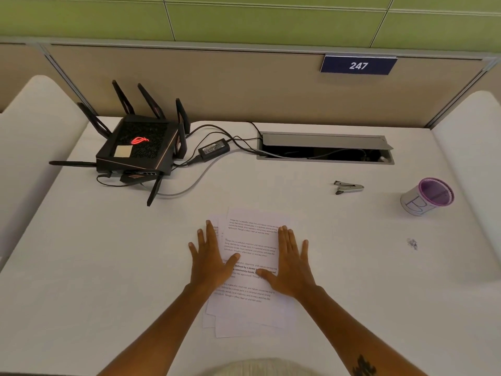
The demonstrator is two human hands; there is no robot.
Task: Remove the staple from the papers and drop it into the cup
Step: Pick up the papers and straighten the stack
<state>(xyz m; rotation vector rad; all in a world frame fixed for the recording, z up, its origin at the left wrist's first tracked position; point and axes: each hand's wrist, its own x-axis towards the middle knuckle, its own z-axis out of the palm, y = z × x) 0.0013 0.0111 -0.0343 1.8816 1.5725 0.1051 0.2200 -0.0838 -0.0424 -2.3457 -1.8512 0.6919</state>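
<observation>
A loose stack of printed papers (250,248) lies on the white desk in front of me, its sheets fanned slightly apart. My left hand (210,256) rests flat on the stack's left edge, fingers spread. My right hand (291,263) lies flat on the right edge, thumb over the text. Neither hand holds anything. A metal staple remover (348,187) lies on the desk beyond the papers to the right. Farther right stands the purple-rimmed cup (427,197) with a white label. The staple itself is too small to make out.
A black router (138,147) with antennas and its power brick (214,149) and cables occupy the far left. An open cable tray (325,149) is set into the desk at the back. A small dark smudge (412,244) marks the desk at right.
</observation>
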